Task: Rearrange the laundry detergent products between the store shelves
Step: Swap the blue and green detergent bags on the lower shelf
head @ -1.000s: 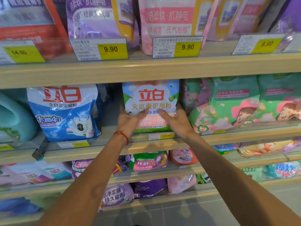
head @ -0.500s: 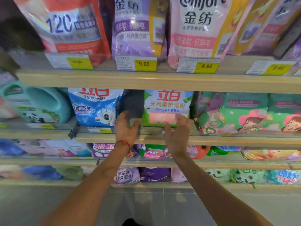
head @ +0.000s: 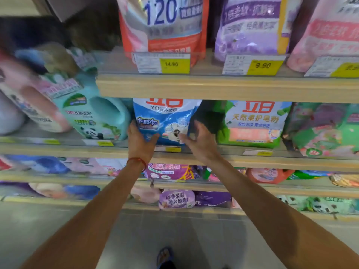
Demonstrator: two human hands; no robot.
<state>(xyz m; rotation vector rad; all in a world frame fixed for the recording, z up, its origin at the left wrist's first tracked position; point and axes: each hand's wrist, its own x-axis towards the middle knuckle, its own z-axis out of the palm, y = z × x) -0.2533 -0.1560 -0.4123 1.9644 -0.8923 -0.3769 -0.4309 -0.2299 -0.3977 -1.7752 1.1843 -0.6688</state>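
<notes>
A blue and white detergent powder bag (head: pixel 167 117) stands on the middle shelf (head: pixel 194 154). My left hand (head: pixel 138 139) rests against its lower left edge, thumb across the front. My right hand (head: pixel 200 140) is at its lower right corner, fingers spread and touching the front; no firm grip shows. To the right, across a dark gap, stands the green and white soap powder bag (head: pixel 252 123), with neither hand on it. A red cord circles my left wrist.
A teal jug with a panda (head: pixel 97 117) stands left of the blue bag. Green and pink bags (head: pixel 326 131) sit at the right. Pouches with yellow price tags (head: pixel 174 65) fill the shelf above. Lower shelves hold purple and pink packs. Grey floor lies below.
Both hands left the green and white bag, which stays on the shelf, and moved left to the blue bag. The camera swung left with them.
</notes>
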